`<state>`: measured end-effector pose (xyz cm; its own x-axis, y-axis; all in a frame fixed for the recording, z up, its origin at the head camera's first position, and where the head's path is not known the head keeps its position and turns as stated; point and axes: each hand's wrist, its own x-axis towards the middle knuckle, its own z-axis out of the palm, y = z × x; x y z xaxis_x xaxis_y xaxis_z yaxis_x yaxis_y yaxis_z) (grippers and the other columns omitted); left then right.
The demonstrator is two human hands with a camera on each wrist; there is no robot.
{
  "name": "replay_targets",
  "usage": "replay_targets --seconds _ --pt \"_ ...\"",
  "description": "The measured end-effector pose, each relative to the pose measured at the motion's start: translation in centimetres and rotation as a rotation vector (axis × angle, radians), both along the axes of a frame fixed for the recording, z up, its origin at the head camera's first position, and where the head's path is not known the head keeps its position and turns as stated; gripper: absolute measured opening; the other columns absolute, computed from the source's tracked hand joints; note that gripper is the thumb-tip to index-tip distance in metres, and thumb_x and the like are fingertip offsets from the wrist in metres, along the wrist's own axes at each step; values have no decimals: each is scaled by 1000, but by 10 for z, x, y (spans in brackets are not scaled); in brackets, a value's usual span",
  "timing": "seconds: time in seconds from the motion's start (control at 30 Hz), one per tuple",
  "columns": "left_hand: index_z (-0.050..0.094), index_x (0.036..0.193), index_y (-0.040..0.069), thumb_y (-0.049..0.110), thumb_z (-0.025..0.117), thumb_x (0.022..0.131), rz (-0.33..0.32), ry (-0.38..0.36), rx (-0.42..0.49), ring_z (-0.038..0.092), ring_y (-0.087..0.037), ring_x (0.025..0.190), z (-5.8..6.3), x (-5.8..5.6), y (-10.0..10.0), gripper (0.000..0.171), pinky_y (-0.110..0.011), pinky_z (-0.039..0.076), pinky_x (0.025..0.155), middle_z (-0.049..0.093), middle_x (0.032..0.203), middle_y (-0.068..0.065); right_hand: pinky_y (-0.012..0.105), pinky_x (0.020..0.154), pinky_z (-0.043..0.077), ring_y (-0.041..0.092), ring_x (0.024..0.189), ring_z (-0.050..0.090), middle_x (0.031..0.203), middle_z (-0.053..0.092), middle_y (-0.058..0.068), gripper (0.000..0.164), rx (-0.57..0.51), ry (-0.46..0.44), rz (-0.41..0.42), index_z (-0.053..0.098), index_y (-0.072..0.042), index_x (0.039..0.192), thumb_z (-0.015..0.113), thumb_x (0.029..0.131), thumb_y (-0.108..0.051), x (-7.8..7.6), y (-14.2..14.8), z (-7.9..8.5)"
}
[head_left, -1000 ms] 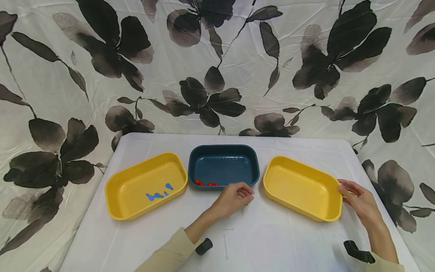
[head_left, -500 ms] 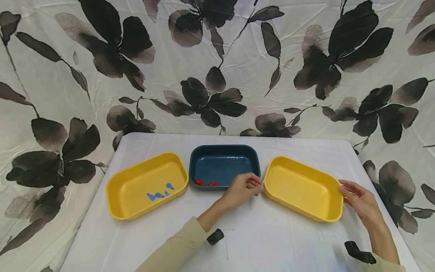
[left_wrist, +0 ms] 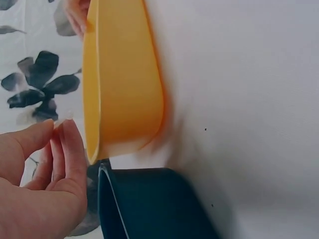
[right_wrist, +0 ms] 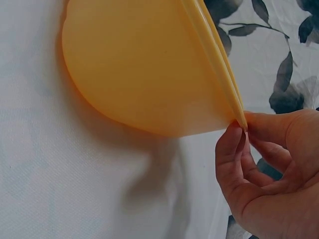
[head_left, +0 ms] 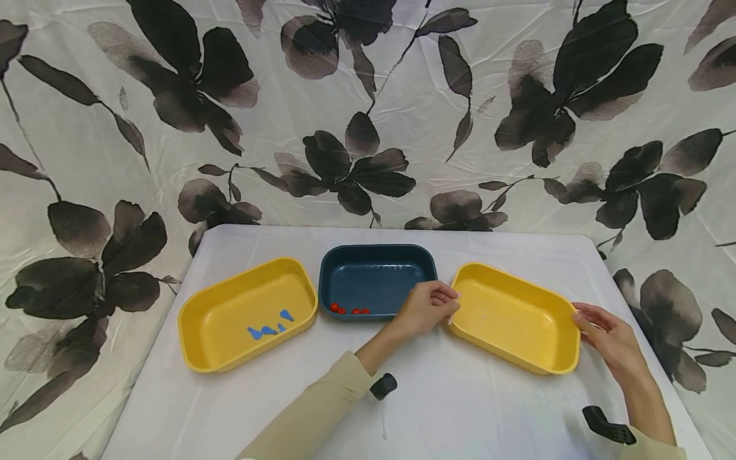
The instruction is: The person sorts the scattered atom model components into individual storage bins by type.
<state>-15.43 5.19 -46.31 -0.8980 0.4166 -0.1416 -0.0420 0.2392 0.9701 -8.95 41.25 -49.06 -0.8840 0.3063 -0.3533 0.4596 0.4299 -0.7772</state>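
My left hand (head_left: 427, 309) is over the gap between the dark blue tray (head_left: 328, 262) and the right yellow tray (head_left: 506, 345). In the left wrist view its thumb and index finger pinch a small translucent piece (left_wrist: 64, 119), whose exact kind is unclear. That hand is by the yellow tray's left end, near the rim. At the opposite end, my right hand (head_left: 614, 345) grips the same tray's rim between thumb and fingers, plainly seen in the right wrist view. Inside this tray a faint tiny clear speck (head_left: 483, 316) shows.
Several small red pieces (head_left: 339, 309) lie in the dark blue tray. The left yellow tray (head_left: 201, 313) holds several flat blue pieces (head_left: 266, 331). A thin clear stick-like piece (head_left: 384, 423) lies on the white tablecloth (head_left: 460, 409) near the front. Behind hangs a floral cloth (head_left: 345, 166).
My left hand has moved right and slightly away from me, from the dark blue tray's front edge to the right yellow tray's left end. The right hand has stayed on the rim.
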Motion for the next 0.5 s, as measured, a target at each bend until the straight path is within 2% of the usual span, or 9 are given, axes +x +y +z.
replay_targets --seconds 0.2,0.37,0.5 --pt "70 106 -1 7 74 95 -2 9 -10 68 -19 72 -3 -7 10 14 -18 57 66 69 86 -3 11 78 54 -4 93 53 146 45 21 71 1 -6 1 41 1 153 57 104 -47 -1 -1 1" --pt "70 105 0 7 73 96 -2 28 -42 65 -11 67 -7 -12 20 12 -18 56 66 69 85 -2 11 78 54 -4 94 53 147 44 22 70 1 -6 2 41 2 153 56 104 -47 -1 -1 0" --pt "70 105 1 7 73 96 9 10 -60 64 -9 67 -9 -15 27 11 -19 57 66 68 84 -1 11 78 54 -4 94 53 148 43 22 71 -3 -10 -2 41 1 153 57 104 -48 -1 0 0"
